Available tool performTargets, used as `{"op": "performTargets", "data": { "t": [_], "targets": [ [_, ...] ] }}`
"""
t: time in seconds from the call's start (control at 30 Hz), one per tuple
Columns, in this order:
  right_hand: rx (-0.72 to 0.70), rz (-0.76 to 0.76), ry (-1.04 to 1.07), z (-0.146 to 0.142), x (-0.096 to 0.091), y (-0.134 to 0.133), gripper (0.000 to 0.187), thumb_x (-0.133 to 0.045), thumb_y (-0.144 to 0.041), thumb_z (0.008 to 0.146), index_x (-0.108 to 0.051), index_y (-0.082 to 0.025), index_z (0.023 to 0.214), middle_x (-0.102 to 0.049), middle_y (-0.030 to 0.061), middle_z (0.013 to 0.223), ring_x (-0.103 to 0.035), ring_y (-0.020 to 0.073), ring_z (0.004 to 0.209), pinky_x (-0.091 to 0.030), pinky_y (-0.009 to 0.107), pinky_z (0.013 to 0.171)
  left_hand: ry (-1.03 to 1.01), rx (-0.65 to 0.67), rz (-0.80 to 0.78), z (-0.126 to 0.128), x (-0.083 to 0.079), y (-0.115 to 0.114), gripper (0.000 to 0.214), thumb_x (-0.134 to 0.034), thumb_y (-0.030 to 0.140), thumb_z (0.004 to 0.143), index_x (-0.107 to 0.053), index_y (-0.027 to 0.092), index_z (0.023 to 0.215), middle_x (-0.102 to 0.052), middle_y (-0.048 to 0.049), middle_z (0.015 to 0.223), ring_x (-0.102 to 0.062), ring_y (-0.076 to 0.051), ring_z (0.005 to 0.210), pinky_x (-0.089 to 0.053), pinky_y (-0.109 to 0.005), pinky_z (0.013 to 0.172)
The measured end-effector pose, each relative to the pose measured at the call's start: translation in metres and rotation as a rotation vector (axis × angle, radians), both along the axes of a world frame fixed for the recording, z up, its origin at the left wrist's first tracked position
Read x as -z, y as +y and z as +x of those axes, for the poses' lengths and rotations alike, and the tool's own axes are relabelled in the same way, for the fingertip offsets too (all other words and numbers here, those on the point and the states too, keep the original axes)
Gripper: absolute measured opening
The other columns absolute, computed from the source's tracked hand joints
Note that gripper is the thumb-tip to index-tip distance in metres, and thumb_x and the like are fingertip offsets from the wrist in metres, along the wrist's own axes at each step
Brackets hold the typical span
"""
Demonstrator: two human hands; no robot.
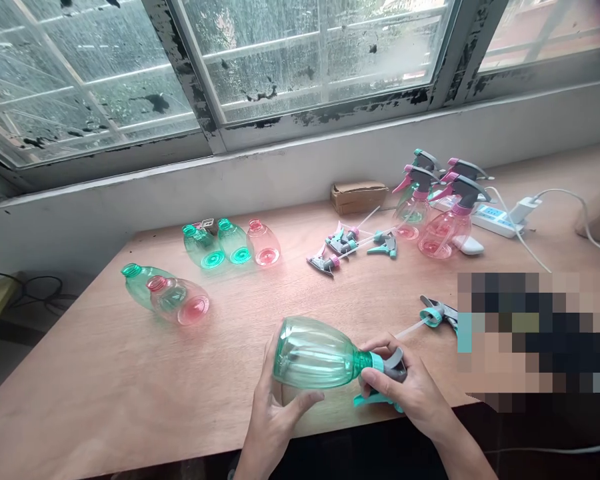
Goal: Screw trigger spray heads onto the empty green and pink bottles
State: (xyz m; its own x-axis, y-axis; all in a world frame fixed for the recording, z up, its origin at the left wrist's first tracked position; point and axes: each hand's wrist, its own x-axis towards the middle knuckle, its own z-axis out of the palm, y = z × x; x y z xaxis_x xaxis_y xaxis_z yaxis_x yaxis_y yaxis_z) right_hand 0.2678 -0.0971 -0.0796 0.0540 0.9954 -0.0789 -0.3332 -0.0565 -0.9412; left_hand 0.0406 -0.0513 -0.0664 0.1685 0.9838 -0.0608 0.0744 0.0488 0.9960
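Note:
A clear green spray bottle (315, 353) lies sideways in the air between my hands, above the table's front edge. My left hand (280, 400) cups its base end, thumb along the underside. At the neck, my right hand (400, 380) grips the turquoise collar and the grey spray head (394, 365). The head's turquoise trigger (375, 400) points down. Just beyond my right hand, a loose grey and turquoise spray head (437, 315) with its thin tube rests on the table, partly hidden by a blurred patch.
Green bottles (233, 243) and pink bottles (264, 243) without heads sit at the left. Several loose spray heads (343, 247) lie mid-table. Bottles with heads (440, 233) stand at the right, near a power strip (497, 219). A cardboard box (359, 198) is against the wall.

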Motion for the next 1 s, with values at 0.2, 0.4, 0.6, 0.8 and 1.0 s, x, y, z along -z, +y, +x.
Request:
{"op": "performTargets", "data": {
  "t": [0.2,0.4,0.6,0.8,1.0],
  "targets": [
    [0.003,0.001,0.048,-0.0002,0.0009,0.0015,0.032,-0.088,-0.043,0.086,-0.070,-0.022,0.102,-0.071,-0.0020,0.071,-0.070,0.0187,0.064,-0.059,0.030,0.065,0.018,0.026,0.039,-0.0009,0.0029,0.0009,0.080,-0.091,0.036,0.078,-0.056,0.037,0.150,-0.063,-0.0051,0.149,-0.050,-0.038,0.147,-0.039,-0.048,0.124],
    [-0.011,-0.002,0.021,0.0002,0.0016,-0.0006,0.033,-0.089,-0.042,0.086,-0.070,-0.022,0.104,-0.072,-0.0020,0.072,-0.070,0.0182,0.066,-0.058,0.030,0.067,-0.037,0.032,0.008,-0.0026,0.0024,0.0012,0.093,-0.088,0.050,0.077,-0.047,0.029,0.157,-0.054,-0.0109,0.161,-0.041,-0.043,0.153,-0.035,-0.053,0.126],
    [-0.007,0.020,0.036,0.0010,0.0016,0.0008,0.031,-0.086,-0.042,0.090,-0.068,-0.022,0.106,-0.072,-0.0029,0.071,-0.069,0.0158,0.065,-0.057,0.027,0.067,0.016,0.066,0.020,-0.0032,0.0013,0.0036,0.083,-0.088,0.043,0.081,-0.051,0.033,0.154,-0.055,-0.0063,0.161,-0.041,-0.039,0.154,-0.032,-0.051,0.128],
    [-0.008,0.027,0.055,0.0009,0.0027,0.0003,0.030,-0.087,-0.041,0.090,-0.069,-0.023,0.105,-0.071,-0.0033,0.071,-0.069,0.0160,0.065,-0.058,0.027,0.067,-0.018,0.072,0.044,-0.0020,0.0066,0.0019,0.078,-0.083,0.034,0.087,-0.048,0.040,0.156,-0.057,-0.0028,0.160,-0.047,-0.035,0.151,-0.040,-0.045,0.124],
    [-0.010,0.006,0.010,0.0005,0.0011,-0.0009,0.031,-0.089,-0.041,0.087,-0.070,-0.023,0.105,-0.071,-0.0028,0.075,-0.069,0.0167,0.066,-0.058,0.029,0.067,-0.012,0.096,0.041,-0.0030,0.0013,0.0009,0.086,-0.084,0.047,0.084,-0.044,0.035,0.159,-0.054,-0.0062,0.162,-0.043,-0.037,0.153,-0.037,-0.046,0.126]
  ]
}}
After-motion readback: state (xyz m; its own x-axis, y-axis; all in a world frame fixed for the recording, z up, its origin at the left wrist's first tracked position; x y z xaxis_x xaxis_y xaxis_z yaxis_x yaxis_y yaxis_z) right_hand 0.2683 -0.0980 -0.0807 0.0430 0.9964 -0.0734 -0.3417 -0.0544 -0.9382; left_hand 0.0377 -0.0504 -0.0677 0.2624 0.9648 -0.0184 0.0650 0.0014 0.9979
